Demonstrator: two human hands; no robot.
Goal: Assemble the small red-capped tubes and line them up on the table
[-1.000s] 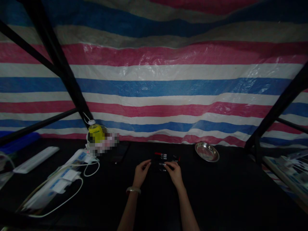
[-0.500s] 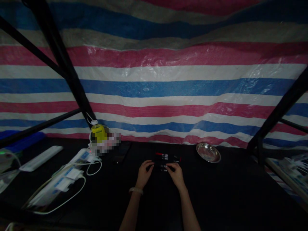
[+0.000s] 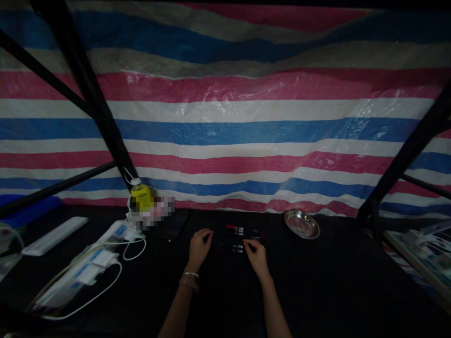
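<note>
My left hand is over the black table, left of a small group of pens. Its thumb and fingers are pinched together; whether anything is between them is too dark to see. My right hand has its thumb and finger closed at the right end of the black marker pens, which lie side by side with pale bands. Behind them lies a red marker pen beside a dark one with pale bands. Another dark pen with a red end lies just behind my right hand.
A shiny round metal dish stands at the right back. To the left are a white power strip with looping cables, a long white box and a yellow bottle. Black frame bars and a striped sheet stand behind.
My left hand has drawn back to the left, away from the black pens. My right hand stays near their right end. The whole view has shifted slightly.
</note>
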